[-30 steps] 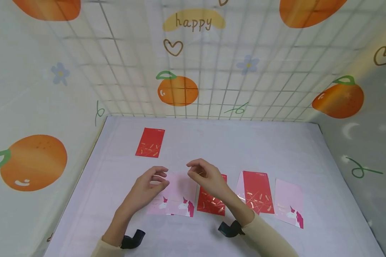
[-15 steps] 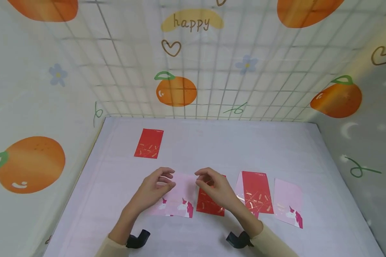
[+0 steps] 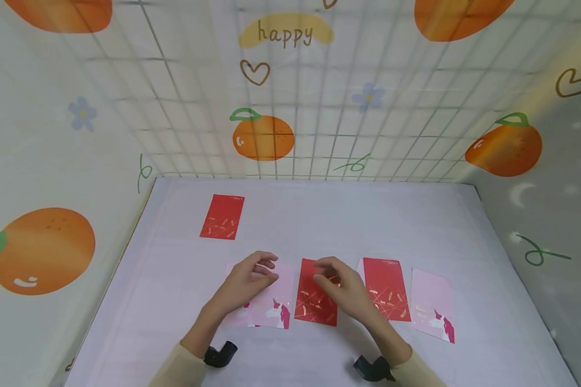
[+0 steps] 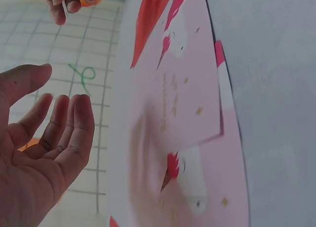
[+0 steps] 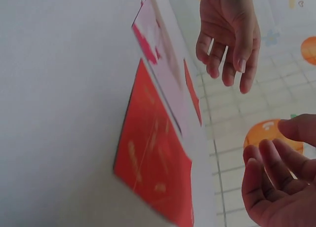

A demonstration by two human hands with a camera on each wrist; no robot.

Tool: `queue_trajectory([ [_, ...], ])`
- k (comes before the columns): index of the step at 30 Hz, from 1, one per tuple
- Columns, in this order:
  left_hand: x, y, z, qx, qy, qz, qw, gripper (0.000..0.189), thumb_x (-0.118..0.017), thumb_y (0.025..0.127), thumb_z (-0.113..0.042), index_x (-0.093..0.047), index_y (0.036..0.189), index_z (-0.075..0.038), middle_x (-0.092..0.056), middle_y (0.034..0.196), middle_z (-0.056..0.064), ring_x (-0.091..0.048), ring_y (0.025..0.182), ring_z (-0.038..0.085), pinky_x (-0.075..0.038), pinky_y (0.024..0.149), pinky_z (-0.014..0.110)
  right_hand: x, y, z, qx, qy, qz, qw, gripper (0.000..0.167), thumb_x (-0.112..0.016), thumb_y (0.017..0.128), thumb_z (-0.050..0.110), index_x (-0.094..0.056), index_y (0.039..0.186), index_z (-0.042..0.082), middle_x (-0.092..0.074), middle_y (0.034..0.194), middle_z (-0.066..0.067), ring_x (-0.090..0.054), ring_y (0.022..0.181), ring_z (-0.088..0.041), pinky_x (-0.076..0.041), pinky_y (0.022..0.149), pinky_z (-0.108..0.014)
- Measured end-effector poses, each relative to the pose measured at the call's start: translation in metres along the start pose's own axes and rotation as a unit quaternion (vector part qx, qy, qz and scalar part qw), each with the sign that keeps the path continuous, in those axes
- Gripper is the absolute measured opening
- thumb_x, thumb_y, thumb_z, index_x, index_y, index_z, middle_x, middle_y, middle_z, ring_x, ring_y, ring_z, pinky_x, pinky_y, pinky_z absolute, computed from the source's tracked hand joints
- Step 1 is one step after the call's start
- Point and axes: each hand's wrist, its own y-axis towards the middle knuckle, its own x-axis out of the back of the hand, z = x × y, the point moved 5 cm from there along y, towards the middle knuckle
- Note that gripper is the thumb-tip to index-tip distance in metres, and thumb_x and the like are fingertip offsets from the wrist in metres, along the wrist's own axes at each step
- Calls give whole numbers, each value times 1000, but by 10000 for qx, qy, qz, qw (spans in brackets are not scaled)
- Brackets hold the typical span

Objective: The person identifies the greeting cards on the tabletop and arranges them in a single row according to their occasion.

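Note:
My left hand (image 3: 252,282) hovers over two overlapping pink envelopes (image 3: 282,290) printed with a white unicorn, its fingers loosely bent with nothing between them. In the left wrist view, a gap separates its thumb from the fingertips, and the pink envelopes (image 4: 187,103) lie beside the hand. Above a red envelope (image 3: 314,309) with gold feather marks, my right hand (image 3: 344,287) is also relaxed and holds nothing. The right wrist view shows this red envelope (image 5: 153,148) flat on the table, apart from the right hand (image 5: 284,182). Part of it is hidden by the hand in the head view.
Right of the hands, another red envelope (image 3: 387,290) overlaps a pink one, and a further pink envelope (image 3: 432,303) lies beyond. A lone red envelope (image 3: 222,217) sits at the back left. Printed cloth walls (image 3: 189,145) bound the white table (image 3: 348,215).
Both hands have drifted to the right, the right hand moving off the red envelope's left part and also a little nearer. The envelopes have stayed in place; the head view has shifted slightly.

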Motion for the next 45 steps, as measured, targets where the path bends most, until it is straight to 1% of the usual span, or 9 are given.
queue_trajectory([
  [7, -15, 14, 2, -29, -26, 171, 9998, 42, -75, 91, -28, -58, 129, -24, -64, 119, 3, -65, 100, 13, -57, 78, 27, 12, -3, -16, 61, -101, -297, 9995, 35, -76, 89, 9, -65, 122, 11, -66, 98, 9, -66, 88, -12, -57, 77, -33],
  [13, -22, 27, 2, -102, -28, 344, 9994, 41, -73, 92, -29, -59, 129, -18, -65, 115, 2, -66, 99, 13, -57, 80, 30, 20, -1, -29, -218, -188, -427, 9987, 35, -77, 88, 9, -66, 121, 14, -67, 99, 7, -66, 88, -14, -57, 77, -32],
  [18, -27, 38, 4, -93, 140, 421, 9990, 39, -74, 92, -28, -60, 127, -19, -65, 115, 2, -64, 98, 11, -56, 83, 29, 26, 2, -38, -270, -454, -492, 9974, 35, -78, 88, 10, -65, 120, 11, -67, 101, 2, -66, 89, -16, -57, 77, -31],
  [24, -33, 48, 2, -157, 243, 517, 9982, 40, -74, 92, -28, -60, 128, -16, -64, 116, 4, -63, 101, 14, -56, 85, 33, 30, 4, -48, -423, -785, -515, 9947, 40, -80, 86, 15, -64, 122, 11, -66, 107, -5, -67, 91, -18, -58, 76, -33],
  [32, -42, 60, -1, -207, 700, 598, 9955, 39, -75, 91, -23, -61, 127, -16, -64, 117, 3, -61, 105, 16, -54, 88, 34, 31, 6, -63, -708, -1013, -468, 9912, 44, -82, 83, 19, -63, 123, 13, -64, 109, -3, -66, 90, -19, -59, 73, -34],
  [35, -46, 64, -1, -138, 821, 685, 9942, 39, -75, 90, -23, -62, 126, -16, -63, 116, 3, -60, 107, 18, -54, 88, 37, 30, 8, -67, -771, -1101, -444, 9899, 45, -83, 83, 20, -63, 122, 14, -64, 109, -2, -65, 89, -18, -58, 70, -33],
  [38, -51, 67, 1, 32, 883, 810, 9928, 40, -75, 90, -24, -61, 127, -16, -63, 116, 2, -59, 108, 19, -54, 88, 38, 29, 11, -70, -812, -1188, -371, 9889, 45, -83, 83, 20, -62, 122, 14, -63, 109, -3, -63, 87, -18, -57, 69, -31],
  [42, -56, 68, 7, 250, 1031, 911, 9902, 42, -76, 89, -27, -61, 127, -17, -61, 113, 0, -58, 105, 18, -54, 84, 36, 27, 12, -72, -852, -1220, -255, 9885, 46, -84, 82, 20, -62, 122, 13, -62, 108, -3, -61, 84, -17, -56, 69, -32],
  [45, -58, 68, 9, 296, 1112, 921, 9891, 42, -77, 88, -27, -62, 126, -17, -60, 109, -1, -56, 101, 16, -53, 81, 34, 26, 13, -73, -871, -1211, -165, 9887, 47, -84, 82, 20, -62, 123, 13, -61, 108, -4, -60, 84, -17, -56, 69, -32],
])
